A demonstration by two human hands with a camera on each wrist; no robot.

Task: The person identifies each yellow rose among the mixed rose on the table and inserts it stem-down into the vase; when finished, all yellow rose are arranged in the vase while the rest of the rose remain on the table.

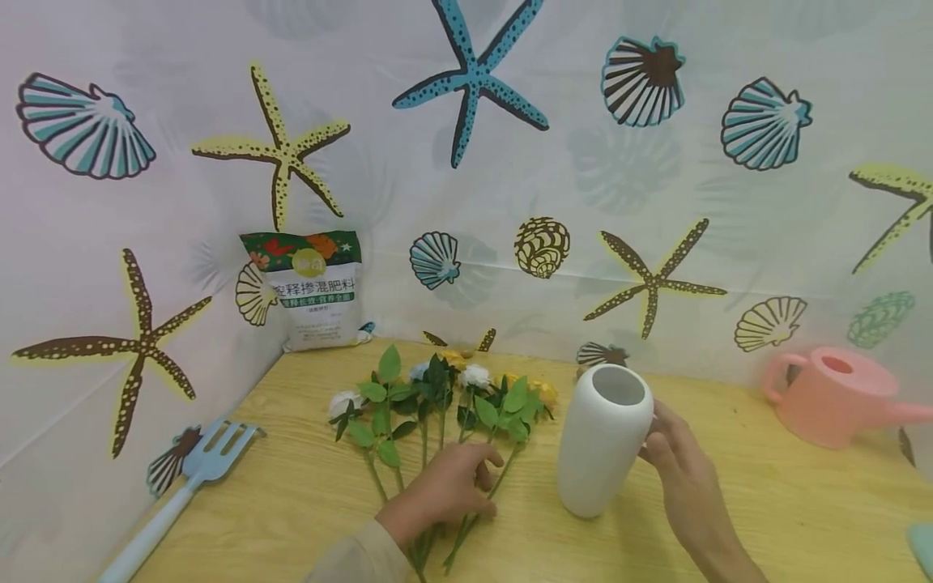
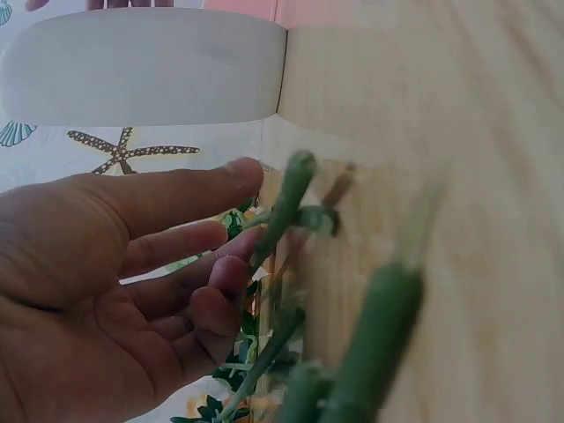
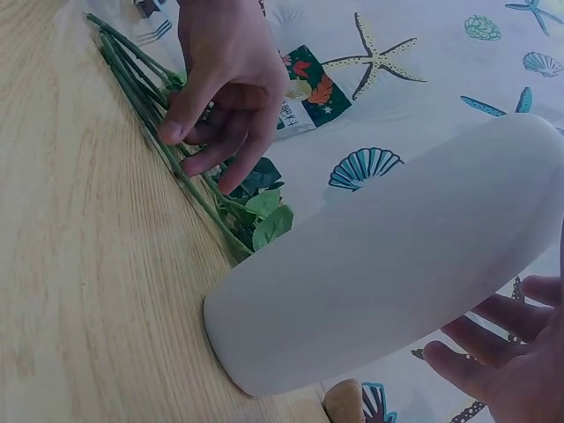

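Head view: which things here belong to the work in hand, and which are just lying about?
In hand:
white vase, right hand touching its side
flower stems, left hand resting on them

Lying about:
fertiliser bag
blue garden fork
pink watering can

A pale wooden table (image 1: pixel 765 502) stands in a corner hung with a white sheet (image 1: pixel 554 186) printed with starfish and seashells in teal, yellow and brown; a white fertiliser bag (image 1: pixel 313 293) with a green top band and Chinese lettering leans upright against the sheet at the table's far left corner; a light blue plastic garden fork (image 1: pixel 191 478) lies at the left edge, tines toward the wall; a pink watering can (image 1: pixel 838 395) stands at the far right, just beside the sheet, spout pointing right; a teal object (image 1: pixel 922 544) shows at the right edge, too cropped to identify.
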